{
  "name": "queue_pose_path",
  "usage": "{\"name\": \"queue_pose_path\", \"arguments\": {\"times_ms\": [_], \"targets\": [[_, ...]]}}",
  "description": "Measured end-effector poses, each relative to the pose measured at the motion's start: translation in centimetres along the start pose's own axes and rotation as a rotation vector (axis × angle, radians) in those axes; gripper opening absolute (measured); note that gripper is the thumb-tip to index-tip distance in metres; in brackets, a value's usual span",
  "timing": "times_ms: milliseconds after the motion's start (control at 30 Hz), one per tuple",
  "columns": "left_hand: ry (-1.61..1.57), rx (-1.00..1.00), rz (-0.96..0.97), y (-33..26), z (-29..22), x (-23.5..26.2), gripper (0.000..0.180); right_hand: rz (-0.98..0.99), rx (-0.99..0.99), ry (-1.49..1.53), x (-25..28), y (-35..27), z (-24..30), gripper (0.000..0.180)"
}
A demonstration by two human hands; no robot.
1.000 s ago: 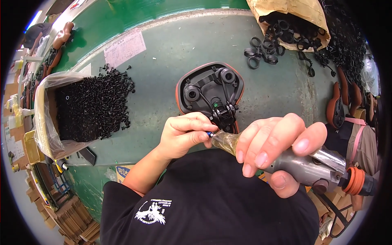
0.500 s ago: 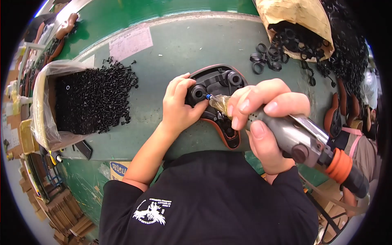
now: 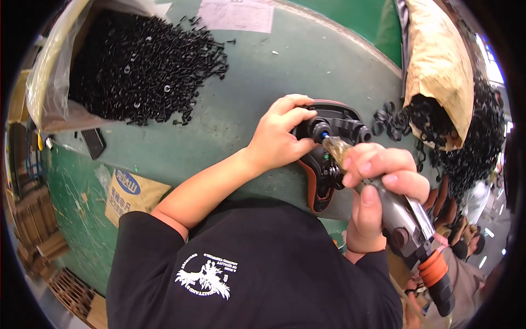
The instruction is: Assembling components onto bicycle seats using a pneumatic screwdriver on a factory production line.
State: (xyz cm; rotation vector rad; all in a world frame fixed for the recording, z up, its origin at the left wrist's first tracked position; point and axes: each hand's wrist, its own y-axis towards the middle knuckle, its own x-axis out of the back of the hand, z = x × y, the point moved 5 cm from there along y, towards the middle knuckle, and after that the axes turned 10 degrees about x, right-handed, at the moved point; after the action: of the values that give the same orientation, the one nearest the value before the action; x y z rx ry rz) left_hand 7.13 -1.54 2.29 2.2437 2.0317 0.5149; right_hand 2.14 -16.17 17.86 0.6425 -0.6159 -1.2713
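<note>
A black plastic part with an orange-brown rim (image 3: 320, 181) lies on the green table (image 3: 235, 98) in front of me. My left hand (image 3: 276, 137) presses down on its left side, fingers over the top edge. My right hand (image 3: 378, 186) grips a grey pneumatic screwdriver (image 3: 408, 227) with an orange hose fitting. The tool's tip (image 3: 327, 140) sits in a round black boss at the part's upper end.
A big heap of small black screws (image 3: 137, 66) spills from a clear bag at the upper left. A brown paper sack (image 3: 438, 71) with black rings (image 3: 394, 120) lies at the upper right. A cardboard box (image 3: 129, 192) and wooden pallets stand below left.
The view has swung, so the screw heap sits higher left. My left hand stays on the part. The screwdriver tip has gone from my fingers down onto the part's upper boss.
</note>
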Motion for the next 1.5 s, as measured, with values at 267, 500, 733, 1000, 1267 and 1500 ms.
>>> {"name": "queue_pose_path", "arguments": {"times_ms": [267,500,733,1000,1267,1500], "targets": [[-0.098,0.053,0.009,-0.1,0.7,0.2,0.046,0.017,-0.031,-0.075,-1.1,-0.4,-1.8,0.030],[-0.161,0.028,0.006,-0.2,1.4,-0.1,0.045,0.132,0.037,-0.127,-1.8,-0.3,-2.1,0.032],[-0.177,0.001,-0.014,-0.4,1.6,-0.3,0.045,0.109,0.060,-0.168,-2.2,-0.9,-2.0,0.030],[-0.208,-0.006,-0.024,-0.2,1.4,-0.2,0.044,0.158,-0.031,-0.136,-2.9,0.0,-3.0,0.027],[-0.198,0.001,0.022,0.1,1.3,-0.2,0.038,0.225,-0.124,-0.122,-2.4,1.2,-5.0,0.027],[0.064,0.048,0.091,-3.6,-2.3,2.3,0.043,0.167,-0.043,0.031,-1.5,0.9,1.8,0.030]]}}
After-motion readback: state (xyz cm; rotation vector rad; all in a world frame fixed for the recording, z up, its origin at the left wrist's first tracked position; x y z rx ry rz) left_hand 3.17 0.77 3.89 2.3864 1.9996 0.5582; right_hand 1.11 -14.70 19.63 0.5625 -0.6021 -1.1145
